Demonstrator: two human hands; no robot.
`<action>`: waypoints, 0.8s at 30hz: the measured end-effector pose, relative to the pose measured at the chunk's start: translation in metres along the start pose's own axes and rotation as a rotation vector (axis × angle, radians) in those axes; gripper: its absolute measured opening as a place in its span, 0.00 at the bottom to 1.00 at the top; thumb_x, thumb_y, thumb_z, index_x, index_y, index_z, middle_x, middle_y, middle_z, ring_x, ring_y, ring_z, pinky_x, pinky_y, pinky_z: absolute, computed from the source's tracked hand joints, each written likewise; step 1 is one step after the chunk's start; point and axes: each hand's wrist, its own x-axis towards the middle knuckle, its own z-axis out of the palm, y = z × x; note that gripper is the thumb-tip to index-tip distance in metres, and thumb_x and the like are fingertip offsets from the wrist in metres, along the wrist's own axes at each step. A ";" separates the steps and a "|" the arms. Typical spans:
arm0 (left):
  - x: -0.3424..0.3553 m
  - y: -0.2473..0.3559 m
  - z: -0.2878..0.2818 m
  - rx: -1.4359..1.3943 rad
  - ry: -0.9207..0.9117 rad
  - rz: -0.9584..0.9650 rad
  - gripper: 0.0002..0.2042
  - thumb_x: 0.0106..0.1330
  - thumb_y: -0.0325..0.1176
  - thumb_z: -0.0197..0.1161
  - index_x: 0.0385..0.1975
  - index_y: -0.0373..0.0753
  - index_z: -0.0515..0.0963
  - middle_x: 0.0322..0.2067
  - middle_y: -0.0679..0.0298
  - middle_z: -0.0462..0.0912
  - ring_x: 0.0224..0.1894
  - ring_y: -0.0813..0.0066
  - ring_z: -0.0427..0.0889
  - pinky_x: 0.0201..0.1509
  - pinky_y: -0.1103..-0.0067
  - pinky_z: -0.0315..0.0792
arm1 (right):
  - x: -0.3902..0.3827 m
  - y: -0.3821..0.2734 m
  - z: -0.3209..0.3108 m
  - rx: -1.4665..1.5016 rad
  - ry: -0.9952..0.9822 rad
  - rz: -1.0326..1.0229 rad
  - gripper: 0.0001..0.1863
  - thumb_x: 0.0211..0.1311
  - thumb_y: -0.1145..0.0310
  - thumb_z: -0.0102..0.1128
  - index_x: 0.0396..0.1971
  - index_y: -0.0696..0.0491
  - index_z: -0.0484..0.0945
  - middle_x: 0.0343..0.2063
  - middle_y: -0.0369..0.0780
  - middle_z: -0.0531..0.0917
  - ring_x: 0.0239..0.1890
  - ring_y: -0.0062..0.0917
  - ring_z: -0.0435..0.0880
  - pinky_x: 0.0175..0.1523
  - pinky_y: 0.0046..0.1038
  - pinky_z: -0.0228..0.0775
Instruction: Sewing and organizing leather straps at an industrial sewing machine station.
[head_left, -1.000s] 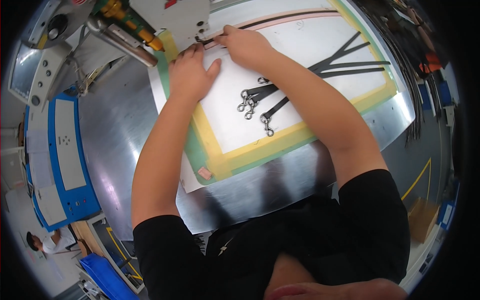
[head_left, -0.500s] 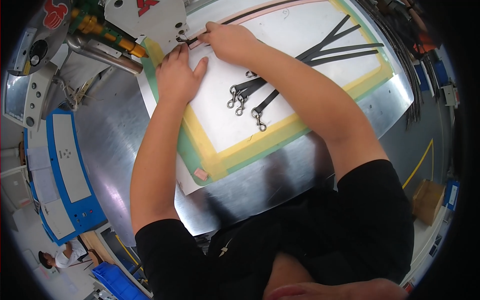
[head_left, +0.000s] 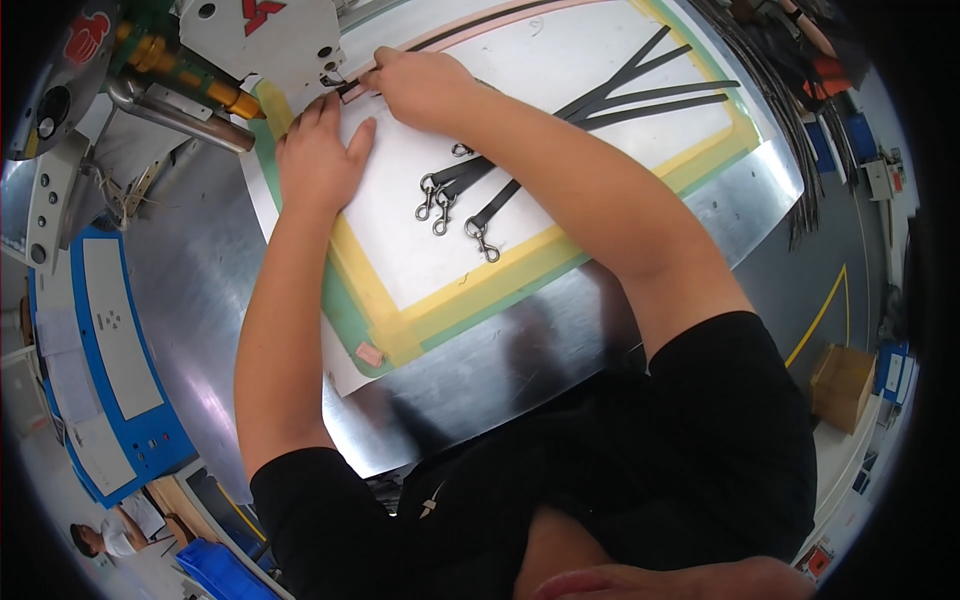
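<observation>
My left hand (head_left: 315, 165) lies palm down on the white board (head_left: 390, 260) edged with yellow and green tape, fingers apart, fingertips beside a pink channel (head_left: 460, 25) holding a long black strip (head_left: 440, 40). My right hand (head_left: 420, 90) is bent at this channel, fingertips pinched on the strip just beside a small metal fitting (head_left: 333, 81) of the machine head (head_left: 270, 40); exactly what lies under the fingers is hidden. Several black straps (head_left: 625, 95) with metal swivel snap hooks (head_left: 485, 240) lie crossed on the board, partly under my right forearm.
The metal table (head_left: 200, 330) surrounds the board. A machine cylinder (head_left: 190, 115) and blue control console (head_left: 120, 350) stand left. Hanging dark straps (head_left: 780, 170) and a cardboard box (head_left: 840, 385) are right. A co-worker (head_left: 115, 535) and blue bin (head_left: 215, 570) are at lower left.
The view has shifted, so the board, hands and machine sit further left in the picture. Both hands stay at the same spots beside the channel, with little visible change in their grip.
</observation>
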 end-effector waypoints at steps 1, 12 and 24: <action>0.001 0.000 0.000 -0.003 0.000 -0.002 0.32 0.71 0.56 0.59 0.67 0.37 0.73 0.64 0.52 0.77 0.65 0.53 0.76 0.68 0.59 0.67 | 0.000 0.000 0.000 -0.009 0.009 0.005 0.23 0.65 0.75 0.53 0.57 0.44 0.84 0.49 0.40 0.81 0.46 0.36 0.87 0.47 0.37 0.83; 0.001 -0.001 -0.003 0.012 -0.031 -0.010 0.32 0.70 0.55 0.59 0.66 0.38 0.74 0.64 0.53 0.78 0.64 0.53 0.77 0.66 0.59 0.69 | 0.004 0.008 -0.007 0.037 -0.012 0.027 0.20 0.66 0.74 0.52 0.53 0.43 0.86 0.48 0.41 0.82 0.49 0.38 0.86 0.51 0.40 0.81; -0.004 0.004 -0.013 -0.012 -0.059 -0.057 0.33 0.69 0.56 0.61 0.67 0.40 0.74 0.64 0.53 0.77 0.64 0.53 0.76 0.67 0.57 0.69 | -0.011 0.028 -0.034 0.056 -0.068 0.167 0.19 0.69 0.73 0.51 0.53 0.45 0.86 0.52 0.43 0.82 0.54 0.40 0.85 0.56 0.41 0.79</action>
